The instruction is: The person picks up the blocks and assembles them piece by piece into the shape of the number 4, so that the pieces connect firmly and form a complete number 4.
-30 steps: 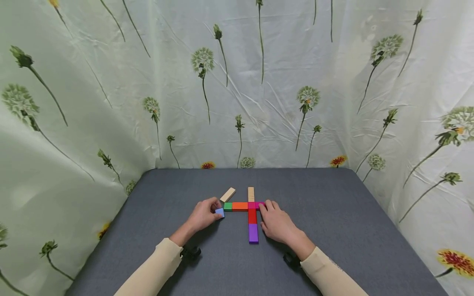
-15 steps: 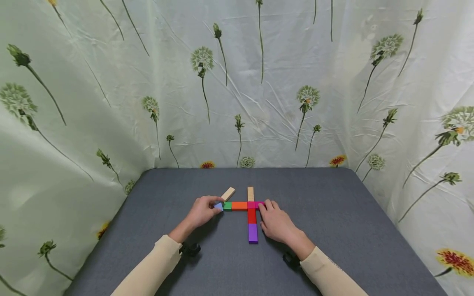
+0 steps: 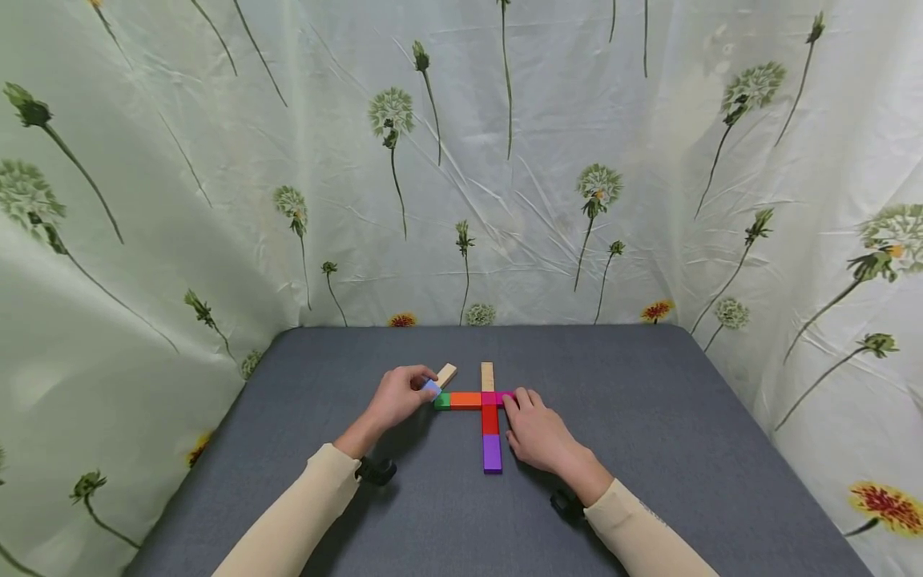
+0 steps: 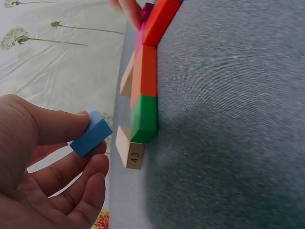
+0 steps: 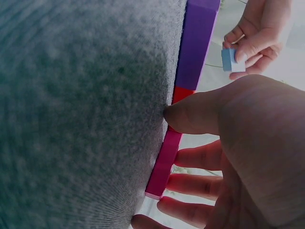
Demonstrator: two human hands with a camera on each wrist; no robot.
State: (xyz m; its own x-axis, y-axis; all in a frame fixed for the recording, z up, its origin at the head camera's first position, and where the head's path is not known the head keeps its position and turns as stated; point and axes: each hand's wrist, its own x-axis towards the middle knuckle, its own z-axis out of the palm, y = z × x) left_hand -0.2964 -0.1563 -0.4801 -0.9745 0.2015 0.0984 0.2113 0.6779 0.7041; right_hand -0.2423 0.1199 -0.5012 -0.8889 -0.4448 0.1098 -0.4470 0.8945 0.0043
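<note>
My left hand [image 3: 399,394] pinches a small blue block [image 4: 91,135] between thumb and fingers, held above the table by the green block [image 4: 144,119]. From green, an orange block [image 3: 465,401] runs right to a pink square at a crossing. Below the crossing lie a red block [image 3: 489,419] and a purple block [image 3: 492,454]; a plain wooden block [image 3: 487,377] points away from it. The fingers of my right hand [image 3: 542,434] touch the pink block [image 5: 164,164] on the right, the thumb lying apart from them beside the red one.
Another plain wooden block [image 3: 447,374], marked 43 on its end, lies slanted behind the green block. Everything rests on a dark grey tabletop [image 3: 649,449]. A flower-patterned curtain [image 3: 534,200] hangs behind and along both sides.
The left hand has brought the blue block from in front of the green block's left end to beside it, then up and away above it. The right hand stays put.
</note>
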